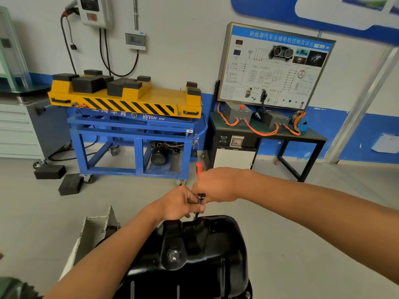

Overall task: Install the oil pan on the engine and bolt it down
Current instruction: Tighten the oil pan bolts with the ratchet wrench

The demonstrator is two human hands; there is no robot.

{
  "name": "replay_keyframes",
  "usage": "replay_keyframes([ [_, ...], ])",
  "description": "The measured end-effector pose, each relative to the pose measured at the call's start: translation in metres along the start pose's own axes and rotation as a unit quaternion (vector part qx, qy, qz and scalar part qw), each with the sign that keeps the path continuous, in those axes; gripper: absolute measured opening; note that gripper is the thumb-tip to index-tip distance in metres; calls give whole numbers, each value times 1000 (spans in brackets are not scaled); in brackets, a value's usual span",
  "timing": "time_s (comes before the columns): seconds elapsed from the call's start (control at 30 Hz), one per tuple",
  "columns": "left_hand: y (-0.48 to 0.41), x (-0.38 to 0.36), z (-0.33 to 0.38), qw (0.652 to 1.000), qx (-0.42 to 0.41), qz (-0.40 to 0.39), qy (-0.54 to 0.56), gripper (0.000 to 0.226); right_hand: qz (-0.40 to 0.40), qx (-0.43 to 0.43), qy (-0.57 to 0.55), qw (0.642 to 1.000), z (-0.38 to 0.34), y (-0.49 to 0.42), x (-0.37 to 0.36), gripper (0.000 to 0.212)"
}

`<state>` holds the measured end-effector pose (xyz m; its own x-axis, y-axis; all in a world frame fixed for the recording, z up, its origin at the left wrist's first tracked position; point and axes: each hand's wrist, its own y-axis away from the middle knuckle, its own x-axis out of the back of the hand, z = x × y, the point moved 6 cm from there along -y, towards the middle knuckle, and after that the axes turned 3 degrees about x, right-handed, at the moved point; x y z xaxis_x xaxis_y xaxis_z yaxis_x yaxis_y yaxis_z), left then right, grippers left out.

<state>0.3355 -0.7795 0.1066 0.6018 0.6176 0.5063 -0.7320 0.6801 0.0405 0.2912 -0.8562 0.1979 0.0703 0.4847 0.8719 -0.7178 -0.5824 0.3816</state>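
Note:
A glossy black oil pan point(194, 255) sits bottom-up in the lower middle, its drain plug point(174, 254) facing up. At the pan's far rim stands a ratchet wrench point(200, 198) with a red-orange handle, its socket extension reaching down to the rim. My left hand point(183, 203) pinches the chrome ratchet head and extension. My right hand point(216, 186) grips the handle, whose red end sticks out above the fist. The bolt under the socket is hidden. The engine below the pan is mostly out of sight.
A white metal stand bracket point(95, 234) is left of the pan. Beyond stand a blue and yellow lift cart point(129, 117), black rubber blocks point(69, 184) on the floor, a training bench with a wiring panel point(274, 67), and a grey drawer cabinet point(17, 130).

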Motion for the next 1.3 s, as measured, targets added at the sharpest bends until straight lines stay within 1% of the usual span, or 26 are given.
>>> replay_keyframes([
  [0.13,-1,-4,2,1000,-3,-12,-4,14,14,44,76,996,-2,6,-4,23],
  [0.23,-1,-5,2,1000,-1,-15,-1,11,9,71,85,994,-3,8,-3,27],
  [0.33,0,-5,1,1000,2,0,6,11,-4,22,68,997,2,3,-1,34],
  [0.4,1,-3,0,1000,6,10,6,14,9,-19,25,999,4,0,1,45],
  [0.5,1,-3,0,1000,6,5,6,25,73,-72,-53,993,4,-3,0,59],
  [0.57,1,-2,0,1000,10,1,7,22,95,-134,-118,979,8,-5,-7,63],
  [0.63,0,-3,0,1000,9,-4,10,14,71,-188,-198,959,13,-7,-19,64],
  [0.67,1,-5,1,1000,10,-11,13,11,56,-202,-227,951,14,-9,-23,63],
  [0.73,1,-6,1,1000,15,-18,16,7,40,-219,-262,939,16,-12,-27,61],
  [0.83,0,-4,1,1000,18,-18,6,13,23,-223,-287,931,16,-14,-28,59],
  [0.9,0,-5,2,1000,16,-16,5,16,3,-212,-277,937,16,-15,-27,58],
  [1.0,1,-6,3,1000,23,-11,15,24,-24,-181,-202,962,13,-13,-18,56],
  [1.1,0,-6,4,1000,24,-13,12,23,0,-179,-181,967,15,-9,-7,37],
  [1.13,0,-6,4,1000,23,-13,10,22,-5,-170,-172,970,14,-9,-4,36],
  [1.2,1,-6,3,1000,23,-13,8,21,-41,-133,-124,982,10,-10,-1,43],
  [1.23,1,-6,3,1000,24,-12,7,21,-46,-121,-98,987,9,-11,0,44],
  [1.3,1,-6,3,1000,26,-8,5,19,-33,-99,-61,993,7,-11,3,37],
])
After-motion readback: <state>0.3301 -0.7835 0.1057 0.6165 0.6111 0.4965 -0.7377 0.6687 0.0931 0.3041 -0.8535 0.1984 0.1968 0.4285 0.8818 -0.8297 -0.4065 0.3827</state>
